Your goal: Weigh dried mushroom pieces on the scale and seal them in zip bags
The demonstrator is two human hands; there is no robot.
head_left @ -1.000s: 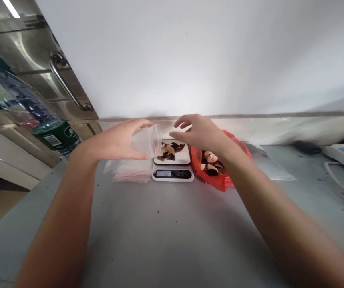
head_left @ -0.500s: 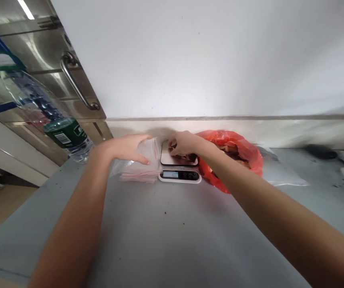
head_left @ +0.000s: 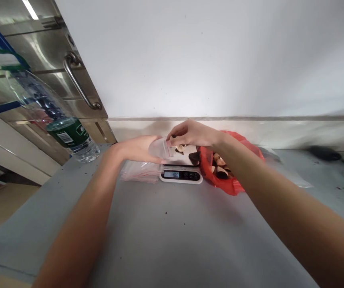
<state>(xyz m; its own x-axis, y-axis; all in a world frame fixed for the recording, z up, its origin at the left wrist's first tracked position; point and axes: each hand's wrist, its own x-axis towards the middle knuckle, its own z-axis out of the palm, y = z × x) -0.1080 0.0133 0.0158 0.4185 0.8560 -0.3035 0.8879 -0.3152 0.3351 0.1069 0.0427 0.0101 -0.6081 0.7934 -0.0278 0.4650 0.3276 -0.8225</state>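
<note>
My left hand (head_left: 138, 148) is closed around a small clear zip-lock bag (head_left: 160, 149), its mouth facing right over the scale's left side. At that mouth my right hand (head_left: 194, 134) has its fingers pinched on a dried piece, largely hidden by the fingers. Below it, several curled dried pieces, dark outside and pale inside, lie on the kitchen scale (head_left: 180, 176), one dark piece (head_left: 194, 158) at the plate's right. The lit display seems to read 10.0. A red plastic bag (head_left: 234, 187) of similar pieces stands open under my right forearm.
A stack of flat zip-lock bags (head_left: 140, 174) lies left of the scale. A large water bottle (head_left: 69, 132) stands at the table's left edge. Behind is a white wall (head_left: 208, 60). At right are a clear plastic sheet or bag (head_left: 294, 178) and a black object (head_left: 324, 153).
My left hand has moved right with the bag, now over the scale's edge. My right hand has lifted from the plate to the bag's mouth, uncovering pieces on the scale.
</note>
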